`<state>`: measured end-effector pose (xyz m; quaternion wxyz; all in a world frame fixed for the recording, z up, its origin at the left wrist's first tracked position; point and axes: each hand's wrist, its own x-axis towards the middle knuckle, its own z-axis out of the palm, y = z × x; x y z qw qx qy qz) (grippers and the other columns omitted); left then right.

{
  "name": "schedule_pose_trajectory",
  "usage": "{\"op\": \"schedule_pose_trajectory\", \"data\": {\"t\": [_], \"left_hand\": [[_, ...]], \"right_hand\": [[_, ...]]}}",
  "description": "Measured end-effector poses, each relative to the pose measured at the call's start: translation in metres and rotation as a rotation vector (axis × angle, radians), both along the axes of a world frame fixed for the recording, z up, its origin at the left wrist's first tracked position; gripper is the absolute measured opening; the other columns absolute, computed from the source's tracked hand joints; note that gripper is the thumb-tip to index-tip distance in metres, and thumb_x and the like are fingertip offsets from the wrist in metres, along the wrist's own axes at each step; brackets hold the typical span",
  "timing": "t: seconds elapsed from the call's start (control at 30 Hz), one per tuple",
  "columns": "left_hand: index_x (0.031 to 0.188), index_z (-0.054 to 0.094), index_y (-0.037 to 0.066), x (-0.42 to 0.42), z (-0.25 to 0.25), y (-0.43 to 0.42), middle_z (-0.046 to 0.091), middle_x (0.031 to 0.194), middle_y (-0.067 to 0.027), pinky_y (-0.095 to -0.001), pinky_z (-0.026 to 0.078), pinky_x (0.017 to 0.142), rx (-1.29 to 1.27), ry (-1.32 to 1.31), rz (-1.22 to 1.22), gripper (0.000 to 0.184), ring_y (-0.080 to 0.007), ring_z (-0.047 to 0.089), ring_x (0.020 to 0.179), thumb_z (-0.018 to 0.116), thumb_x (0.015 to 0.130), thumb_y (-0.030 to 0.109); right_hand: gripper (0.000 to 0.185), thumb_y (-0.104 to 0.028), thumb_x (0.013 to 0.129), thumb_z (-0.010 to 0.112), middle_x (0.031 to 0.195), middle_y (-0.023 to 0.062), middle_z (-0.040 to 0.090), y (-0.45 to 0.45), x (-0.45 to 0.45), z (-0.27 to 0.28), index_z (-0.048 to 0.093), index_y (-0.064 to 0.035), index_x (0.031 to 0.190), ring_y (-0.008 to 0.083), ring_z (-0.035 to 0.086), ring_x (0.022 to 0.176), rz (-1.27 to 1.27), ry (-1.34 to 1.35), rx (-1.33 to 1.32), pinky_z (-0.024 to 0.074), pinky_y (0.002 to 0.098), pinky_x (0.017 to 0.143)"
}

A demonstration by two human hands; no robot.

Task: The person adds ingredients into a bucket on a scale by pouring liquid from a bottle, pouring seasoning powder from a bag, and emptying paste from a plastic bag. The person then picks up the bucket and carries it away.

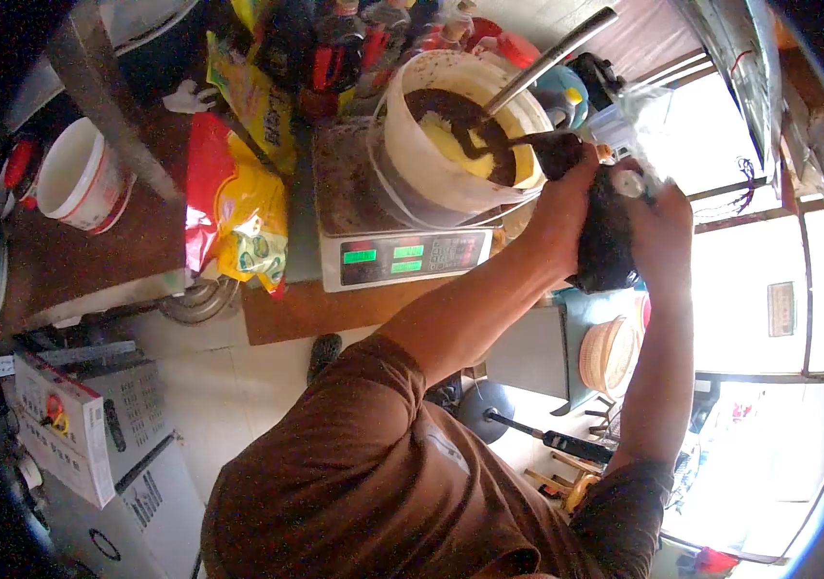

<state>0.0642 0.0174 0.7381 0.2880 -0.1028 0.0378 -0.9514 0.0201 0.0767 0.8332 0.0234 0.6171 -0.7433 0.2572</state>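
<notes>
Both my hands hold a dark, bulky container [607, 246], tilted toward a white bucket [431, 183]. My left hand [571, 207] is wrapped round its near side, by the spout end. My right hand [663, 227] grips the other side, near a white round cap-like piece [628, 181]. From the spout a dark stream runs into the bucket, where dark brown liquid [431, 103] surrounds a yellow mass [452, 145]. A metal rod [552, 60] leans out over the rim. Under the bucket is a scale [407, 259] with lit green displays.
Red and yellow plastic packets [238, 207] lie left of the scale. Farther left stands an open white tub [86, 179]. Dark bottles with red labels [337, 58] are behind the bucket. A printed carton [62, 429] is at lower left, a woven basket [611, 355] at right.
</notes>
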Motion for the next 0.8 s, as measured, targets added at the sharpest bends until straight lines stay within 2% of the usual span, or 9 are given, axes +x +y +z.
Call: {"op": "schedule_pose_trajectory", "data": {"t": [0.07, 0.1, 0.13, 0.17, 0.27, 0.33, 0.67, 0.73, 0.8], "left_hand": [[0.098, 0.06, 0.011, 0.0, 0.001, -0.001, 0.066, 0.094, -0.006, -0.0385, 0.05, 0.084, -0.004, -0.093, -0.025, 0.033, -0.0217, 0.063, 0.087, 0.045, 0.096, 0.041], [0.094, 0.06, 0.01, 0.002, 0.006, -0.002, 0.065, 0.089, -0.0067, -0.0376, 0.052, 0.079, 0.018, -0.014, -0.014, 0.031, -0.0212, 0.064, 0.083, 0.05, 0.093, 0.04], [0.09, 0.06, 0.009, 0.004, 0.009, -0.003, 0.065, 0.085, -0.0074, -0.0367, 0.053, 0.073, 0.041, 0.064, -0.002, 0.03, -0.0207, 0.064, 0.079, 0.056, 0.091, 0.039], [0.091, 0.06, 0.008, 0.01, 0.008, -0.002, 0.065, 0.085, -0.0086, -0.0392, 0.053, 0.076, 0.081, 0.127, -0.121, 0.033, -0.0237, 0.064, 0.081, 0.059, 0.088, 0.041], [0.093, 0.061, 0.007, 0.034, 0.021, 0.0, 0.065, 0.086, -0.009, -0.0415, 0.053, 0.078, 0.073, 0.135, -0.018, 0.035, -0.0261, 0.064, 0.082, 0.06, 0.086, 0.041], [0.096, 0.06, 0.005, 0.032, 0.019, 0.0, 0.065, 0.087, -0.0097, -0.0425, 0.052, 0.078, 0.089, 0.165, -0.037, 0.039, -0.0269, 0.064, 0.081, 0.06, 0.085, 0.043], [0.086, 0.058, 0.006, 0.033, 0.023, 0.002, 0.061, 0.077, -0.009, -0.0365, 0.054, 0.064, 0.066, -0.045, -0.076, 0.021, -0.0234, 0.061, 0.066, 0.065, 0.086, 0.026], [0.083, 0.059, 0.009, 0.025, 0.02, 0.003, 0.058, 0.072, -0.0042, -0.036, 0.052, 0.065, 0.075, -0.11, -0.046, 0.022, -0.021, 0.06, 0.067, 0.067, 0.083, 0.029], [0.082, 0.057, 0.01, 0.019, 0.016, 0.006, 0.054, 0.069, -0.0029, -0.0353, 0.049, 0.062, 0.084, -0.172, -0.041, 0.022, -0.0195, 0.056, 0.063, 0.065, 0.085, 0.03]], "right_hand": [[0.019, -0.006, 0.083, 0.057, 0.084, 0.016, 0.066, 0.004, -0.004, 0.002, 0.066, -0.0005, 0.098, 0.0201, 0.063, 0.077, -0.14, -0.144, -0.046, 0.0478, 0.0315, 0.071], [0.018, -0.007, 0.084, 0.058, 0.079, 0.0138, 0.067, 0.006, -0.007, 0.004, 0.067, -0.0006, 0.098, 0.0169, 0.062, 0.073, -0.127, -0.08, -0.078, 0.0479, 0.0309, 0.068], [0.02, -0.009, 0.085, 0.059, 0.082, 0.0103, 0.068, 0.009, -0.013, 0.0, 0.067, -0.0011, 0.101, 0.0141, 0.061, 0.078, -0.148, -0.207, -0.146, 0.0473, 0.0301, 0.07], [0.02, -0.011, 0.086, 0.059, 0.082, 0.0076, 0.067, 0.012, -0.016, 0.003, 0.066, -0.001, 0.101, 0.0122, 0.059, 0.078, -0.149, -0.192, -0.161, 0.0466, 0.0289, 0.071], [0.02, -0.017, 0.091, 0.059, 0.082, 0.0008, 0.062, 0.02, -0.009, 0.012, 0.065, 0.0001, 0.099, 0.0095, 0.052, 0.078, -0.127, -0.322, -0.191, 0.0436, 0.0244, 0.072], [0.024, -0.018, 0.092, 0.056, 0.094, 0.0059, 0.063, 0.024, -0.01, 0.017, 0.062, 0.001, 0.106, 0.0126, 0.057, 0.087, -0.191, -0.217, -0.114, 0.0453, 0.0268, 0.079], [0.023, -0.02, 0.091, 0.058, 0.089, 0.0058, 0.063, 0.027, -0.013, 0.0, 0.062, 0.0001, 0.101, 0.0119, 0.058, 0.081, -0.122, -0.323, -0.07, 0.048, 0.0256, 0.073], [0.021, -0.017, 0.088, 0.06, 0.088, 0.0055, 0.064, 0.027, -0.005, -0.002, 0.063, -0.0005, 0.101, 0.0111, 0.059, 0.078, -0.122, -0.357, -0.081, 0.0488, 0.025, 0.07], [0.017, -0.005, 0.086, 0.058, 0.087, 0.0071, 0.068, 0.025, -0.004, -0.006, 0.066, -0.0005, 0.1, 0.0117, 0.059, 0.079, -0.105, -0.351, -0.08, 0.0467, 0.0269, 0.072]]}}
